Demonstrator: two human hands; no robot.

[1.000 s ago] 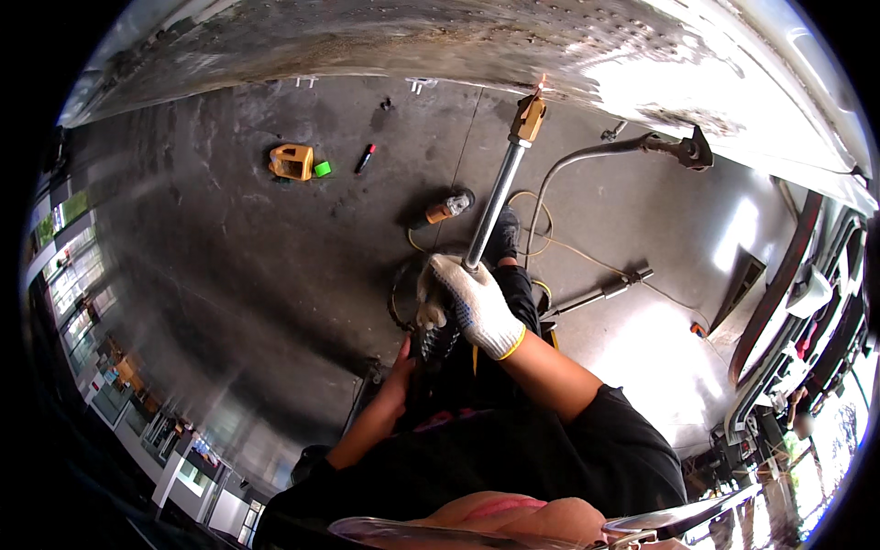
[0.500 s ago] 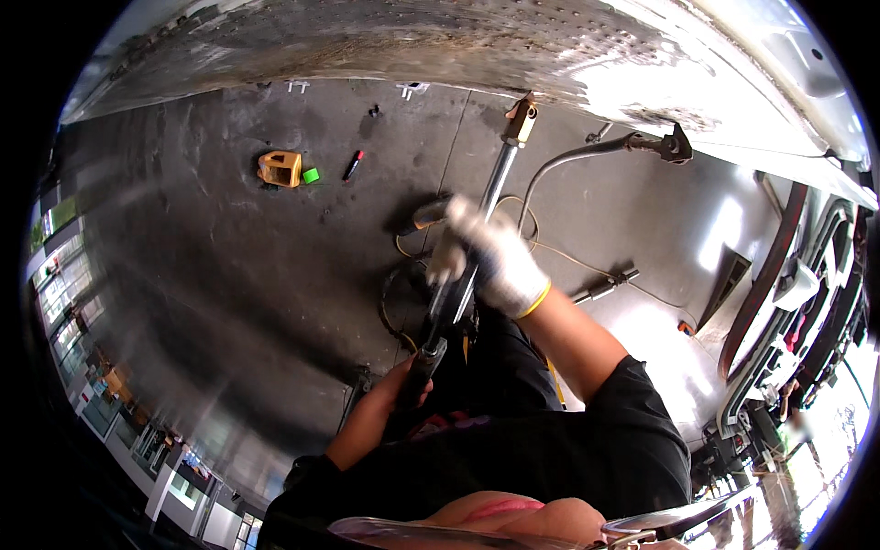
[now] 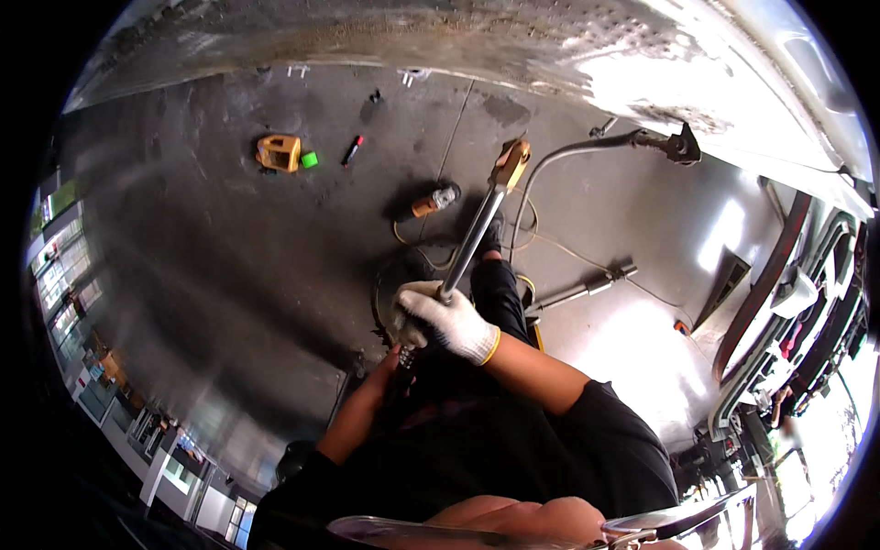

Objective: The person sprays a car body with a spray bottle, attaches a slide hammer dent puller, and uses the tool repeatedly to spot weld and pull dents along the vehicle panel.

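A slide hammer [image 3: 472, 236] with a steel shaft and a brass-coloured head slants up and away from my body. My right hand [image 3: 446, 321], in a white knitted glove with a yellow cuff, is wrapped round it low on the shaft. Just below, my left hand [image 3: 401, 364] grips the dark rear handle, partly hidden behind the glove. The brass-coloured head [image 3: 511, 165] hangs apart from the worn, partly bare-metal vehicle panel [image 3: 440, 37] at the top. To the right, a thick cable [image 3: 559, 160] runs up to a clamp [image 3: 678, 147] at the panel's edge.
An orange angle grinder [image 3: 433, 201] lies on the floor amid thin cords. Farther left lie a yellow-orange open case [image 3: 279, 153], a green block [image 3: 309, 159] and a red-and-black marker [image 3: 353, 150]. Right of my leg is a metal rod tool [image 3: 587, 290]. Bumper parts [image 3: 779, 312] line the right side.
The slide hammer's head has come away from the panel toward me. My right hand has slid down the shaft, close to my left. The grinder now shows fully.
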